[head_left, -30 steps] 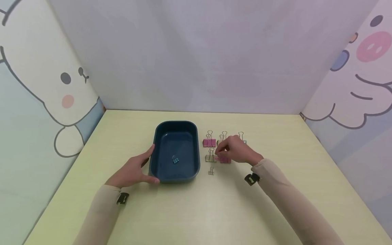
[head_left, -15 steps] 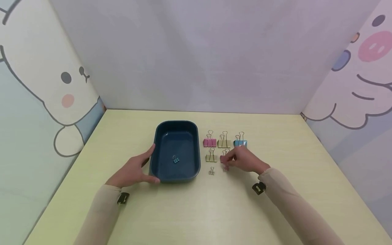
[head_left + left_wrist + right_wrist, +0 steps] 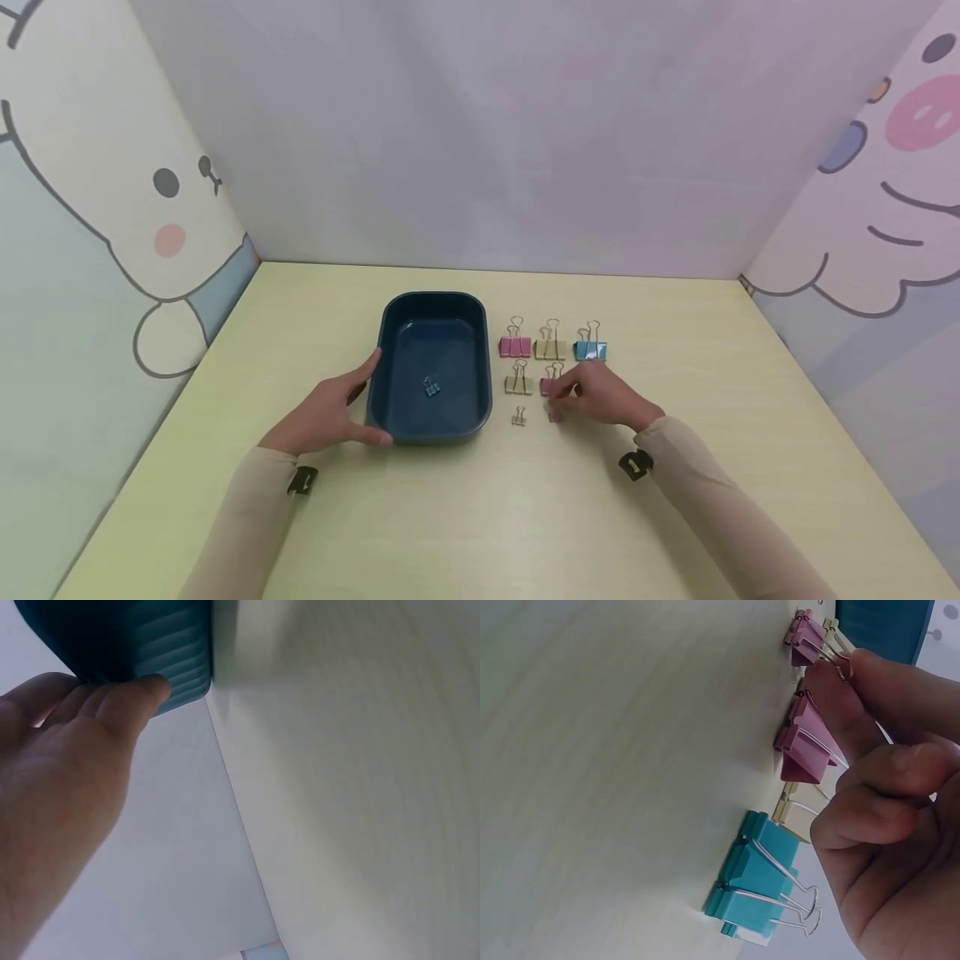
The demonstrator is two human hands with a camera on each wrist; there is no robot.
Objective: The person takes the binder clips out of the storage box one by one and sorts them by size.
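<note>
My right hand (image 3: 596, 393) pinches the wire handles of a small pink binder clip (image 3: 555, 416) between thumb and forefinger. That clip is at the table surface, right of a small yellow binder clip (image 3: 519, 421). Just behind it sits a medium pink binder clip (image 3: 546, 387), partly hidden by the fingers, with a medium yellow one (image 3: 519, 386) to its left. My left hand (image 3: 326, 414) touches the left side and near-left corner of a dark blue tray (image 3: 486, 400), fingers and thumb spread. Inside the tray lies a small blue binder clip (image 3: 432, 387).
Large binder clips form a back row: pink (image 3: 515, 347), yellow (image 3: 550, 350) and blue (image 3: 591, 351). They stand on a pale yellow table (image 3: 465, 517). A pale wall (image 3: 480, 167) rises behind, with printed cartoon panels at both sides.
My right hand has carried the small pink binder clip from beside the medium yellow one rightward and toward me, then lowered it beside the small yellow clip. My left hand stays at the tray.
</note>
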